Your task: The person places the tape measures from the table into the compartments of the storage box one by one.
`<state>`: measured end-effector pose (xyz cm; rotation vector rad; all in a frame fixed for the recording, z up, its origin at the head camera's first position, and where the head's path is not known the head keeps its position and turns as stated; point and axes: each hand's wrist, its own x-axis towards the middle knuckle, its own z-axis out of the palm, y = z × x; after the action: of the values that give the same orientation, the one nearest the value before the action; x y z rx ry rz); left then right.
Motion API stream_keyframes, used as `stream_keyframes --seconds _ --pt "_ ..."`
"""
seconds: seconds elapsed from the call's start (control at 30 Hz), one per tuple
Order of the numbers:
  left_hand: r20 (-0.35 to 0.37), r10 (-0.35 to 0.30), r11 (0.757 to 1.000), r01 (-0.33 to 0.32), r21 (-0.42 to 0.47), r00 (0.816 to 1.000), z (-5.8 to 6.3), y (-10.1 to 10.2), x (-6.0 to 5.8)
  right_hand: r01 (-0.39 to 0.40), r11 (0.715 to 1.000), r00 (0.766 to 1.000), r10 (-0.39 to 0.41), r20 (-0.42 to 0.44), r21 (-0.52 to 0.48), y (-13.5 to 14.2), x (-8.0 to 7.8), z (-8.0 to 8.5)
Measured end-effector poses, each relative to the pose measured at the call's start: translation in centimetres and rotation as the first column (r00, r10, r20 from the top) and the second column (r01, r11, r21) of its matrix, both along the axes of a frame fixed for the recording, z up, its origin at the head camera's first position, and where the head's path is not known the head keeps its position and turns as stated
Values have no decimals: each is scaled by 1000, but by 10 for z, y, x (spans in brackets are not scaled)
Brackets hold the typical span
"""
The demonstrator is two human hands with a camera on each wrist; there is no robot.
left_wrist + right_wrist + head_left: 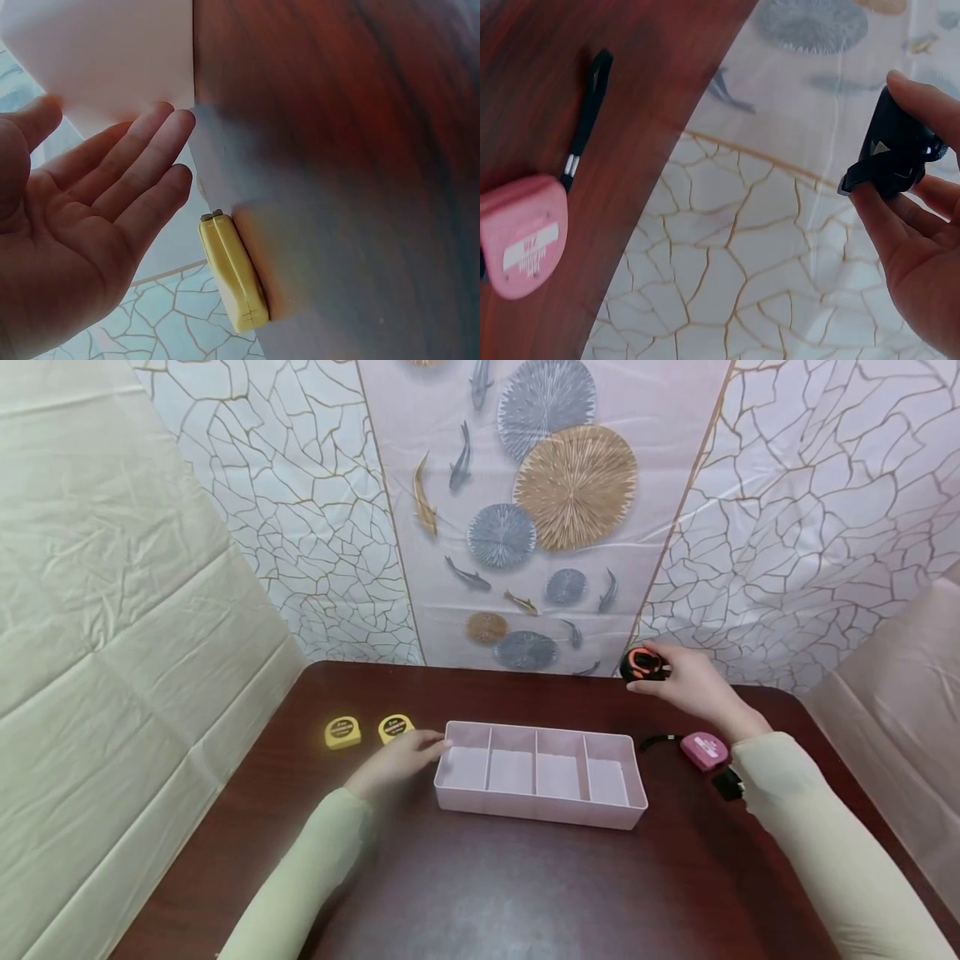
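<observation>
A pale pink divided storage box (540, 814) stands mid-table with its row of compartments bare. My left hand (401, 760) holds its left end, thumb over the rim and fingers along the outer wall (142, 45). Up at the table's back right, my right hand (690, 681) grips a black and orange tape measure (641, 665) between thumb and fingers. Its black strap side (891, 161) faces the right wrist view. Two yellow tape measures (342, 733) lie left of the box, one partly behind the left hand. A pink tape measure (703, 750) with a black wrist strap lies under the right forearm.
A small black object (727, 783) lies beside the pink tape measure, partly covered by the right sleeve (787, 785). The dark wooden table (480, 893) ends at a patterned cloth (337, 527) behind, with beige cloth (90, 610) along both sides.
</observation>
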<state>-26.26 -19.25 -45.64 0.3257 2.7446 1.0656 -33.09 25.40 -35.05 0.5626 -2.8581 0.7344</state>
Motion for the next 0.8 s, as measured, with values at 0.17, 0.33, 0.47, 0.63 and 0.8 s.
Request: stream_keyframes --seconds 0.17,0.33,0.47,0.63,0.8 --pt "-2 -2 1000 2 7 1000 -1 0 -1 -31 999 1000 31 -6 -21 -17 -5 -5" --pt "-5 3 1000 -3 5 1000 -1 0 0 -45 998 999 46 10 -39 -32 -11 -7" --pt "-7 5 1000 -5 8 1000 0 0 0 -55 997 998 56 4 -50 -43 -16 -5" --pt "-2 -1 1000 1 18 1000 -1 -1 -1 -67 996 998 66 -22 -57 -55 -19 2" --pt "-1 -5 1000 5 22 1000 -1 -1 -1 -89 993 996 88 -20 -75 -66 -21 10"
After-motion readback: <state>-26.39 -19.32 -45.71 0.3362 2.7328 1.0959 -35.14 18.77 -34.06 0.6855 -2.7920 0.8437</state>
